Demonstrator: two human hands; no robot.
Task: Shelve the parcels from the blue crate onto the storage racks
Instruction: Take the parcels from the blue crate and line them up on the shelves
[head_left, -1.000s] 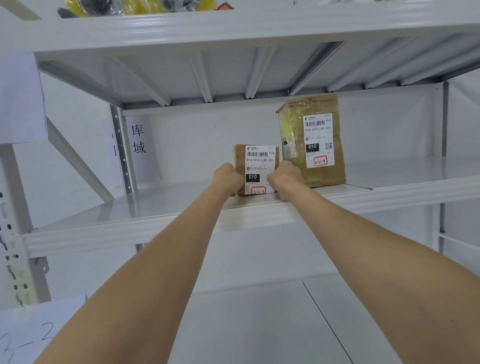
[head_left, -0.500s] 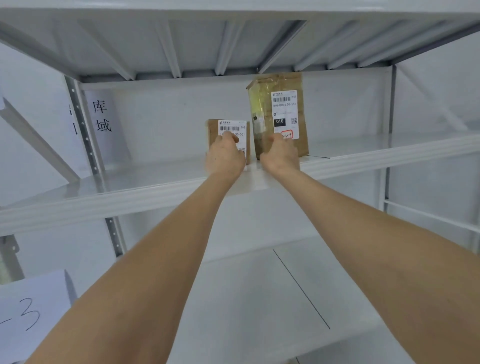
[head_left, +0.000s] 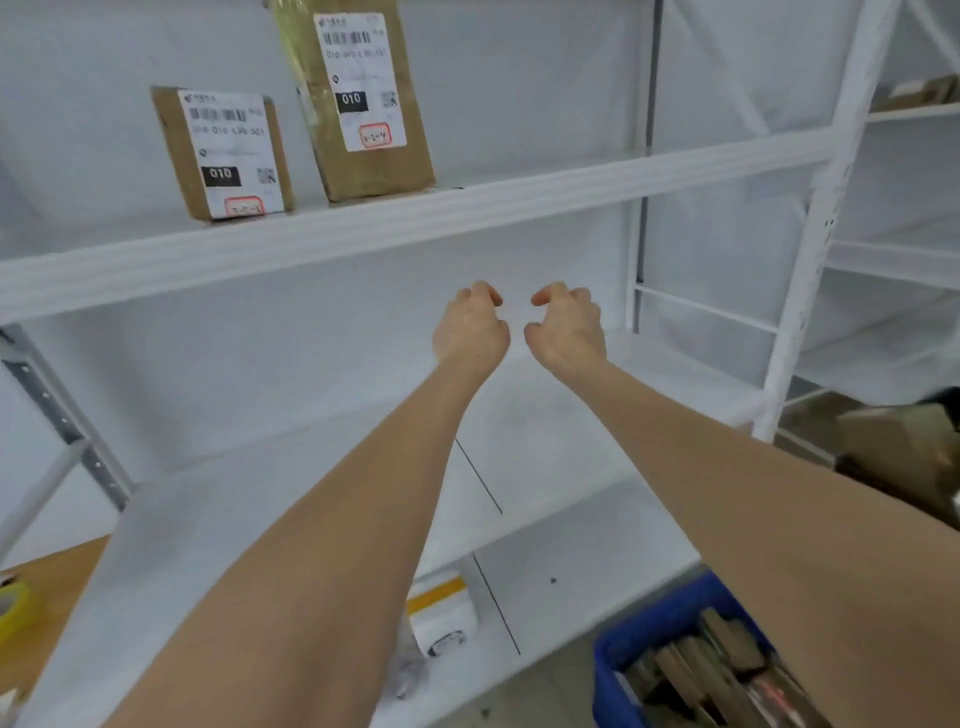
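Standing on one shelf (head_left: 519, 205), two parcels (head_left: 228, 156)

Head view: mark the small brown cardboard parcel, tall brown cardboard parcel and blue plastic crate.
small brown cardboard parcel (head_left: 226, 153): head view, label.
tall brown cardboard parcel (head_left: 358, 78): head view, label.
blue plastic crate (head_left: 660, 618): head view, rim.

I see 2 boxes upright on the white rack (head_left: 519, 205) shelf, labels facing me: a short parcel (head_left: 223, 153) just beside a taller parcel (head_left: 363, 98) on its right. The blue crate (head_left: 660, 621), low right, holds more brown parcels (head_left: 711, 670)
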